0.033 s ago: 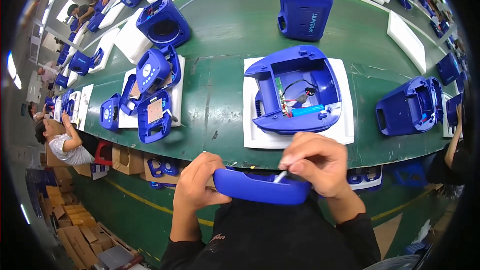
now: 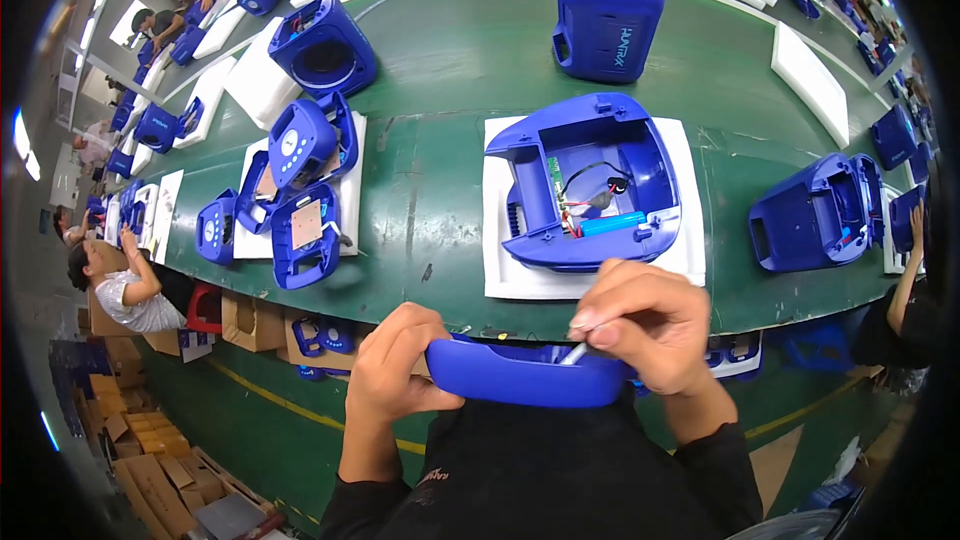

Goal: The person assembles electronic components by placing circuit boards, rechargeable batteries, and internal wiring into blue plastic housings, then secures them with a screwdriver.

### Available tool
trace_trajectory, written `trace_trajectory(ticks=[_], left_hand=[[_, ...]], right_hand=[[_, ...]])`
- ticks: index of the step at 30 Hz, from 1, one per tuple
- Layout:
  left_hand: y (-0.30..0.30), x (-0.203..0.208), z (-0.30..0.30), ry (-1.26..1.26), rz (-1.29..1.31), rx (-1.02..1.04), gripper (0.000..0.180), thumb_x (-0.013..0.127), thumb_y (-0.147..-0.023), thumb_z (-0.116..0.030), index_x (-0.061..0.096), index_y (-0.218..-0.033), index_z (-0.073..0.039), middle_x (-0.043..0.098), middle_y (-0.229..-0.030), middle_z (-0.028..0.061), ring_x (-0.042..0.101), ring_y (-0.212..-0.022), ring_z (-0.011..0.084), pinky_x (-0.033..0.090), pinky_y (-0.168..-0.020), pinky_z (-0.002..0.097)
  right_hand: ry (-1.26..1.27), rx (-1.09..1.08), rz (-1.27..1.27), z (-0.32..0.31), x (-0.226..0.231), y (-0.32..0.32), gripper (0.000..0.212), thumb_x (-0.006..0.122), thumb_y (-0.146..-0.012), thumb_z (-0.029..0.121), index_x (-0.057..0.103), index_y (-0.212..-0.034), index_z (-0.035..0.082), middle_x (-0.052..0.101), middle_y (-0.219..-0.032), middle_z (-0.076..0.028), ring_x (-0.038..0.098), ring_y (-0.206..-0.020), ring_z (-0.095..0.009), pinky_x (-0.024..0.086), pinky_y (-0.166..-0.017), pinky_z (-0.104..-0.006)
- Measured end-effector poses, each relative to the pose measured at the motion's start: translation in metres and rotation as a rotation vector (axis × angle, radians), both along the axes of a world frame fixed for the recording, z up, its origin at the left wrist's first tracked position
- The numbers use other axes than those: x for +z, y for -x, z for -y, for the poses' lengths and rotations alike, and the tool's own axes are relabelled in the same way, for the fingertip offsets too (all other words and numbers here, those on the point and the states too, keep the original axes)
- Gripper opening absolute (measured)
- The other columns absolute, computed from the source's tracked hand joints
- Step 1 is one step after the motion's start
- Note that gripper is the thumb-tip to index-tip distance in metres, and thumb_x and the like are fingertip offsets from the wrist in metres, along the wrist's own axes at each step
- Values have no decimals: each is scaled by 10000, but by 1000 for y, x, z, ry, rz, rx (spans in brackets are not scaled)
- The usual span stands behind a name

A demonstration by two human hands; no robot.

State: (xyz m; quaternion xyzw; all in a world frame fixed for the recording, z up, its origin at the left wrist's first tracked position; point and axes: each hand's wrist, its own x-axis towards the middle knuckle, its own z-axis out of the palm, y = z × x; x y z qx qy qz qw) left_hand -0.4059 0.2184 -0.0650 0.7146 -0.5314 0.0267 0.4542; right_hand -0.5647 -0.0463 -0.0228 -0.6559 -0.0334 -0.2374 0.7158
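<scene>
My left hand (image 2: 398, 365) grips the left end of a curved blue plastic panel (image 2: 525, 380), tilted up in front of my body. My right hand (image 2: 650, 325) is closed in a pinch on a thin whitish cable-like piece (image 2: 573, 354) that reaches into the panel's hollow side; its far end is hidden. Just beyond my hands an open blue speaker housing (image 2: 535, 195) lies on a white foam tray (image 2: 498, 282). Inside it are a bright blue cylindrical battery (image 2: 612, 224), a green circuit board (image 2: 557, 180) and black and red wires.
Blue panels (image 2: 305, 230) are piled on foam at the left of the green bench (image 2: 400, 210). Upright blue speakers (image 2: 605, 25) stand farther back. Another open housing (image 2: 810, 215) lies at the right. Co-workers (image 2: 135, 285) are at the left and a co-worker's arm (image 2: 908, 265) at the right.
My right hand has moved slightly to the right along the panel with the whitish piece in its pinch. My left hand and the panel have hardly moved.
</scene>
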Motion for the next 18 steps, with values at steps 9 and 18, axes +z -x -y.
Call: trace_trajectory(ticks=[9, 18], left_hand=[[-30, 6, 73, 223, -72, 30, 344, 817, -759, -128, 699, -1031, 46, 724, -879, 133, 680, -701, 246, 561, -633, 341], [-18, -14, 105, 249, -226, 100, 468, 726, -722, -83, 797, -1166, 49, 685, -811, 122, 638, -651, 200, 536, -609, 308]], right_hand=[[774, 10, -132, 80, 94, -65, 135, 845, -902, 42, 874, -1031, 68, 819, -913, -47, 714, -817, -185, 554, -715, -330], [740, 145, -656, 99, 69, -109, 129, 789, -1028, 115, 816, -1050, -8, 769, -767, -50, 688, -658, -85, 538, -632, -274]])
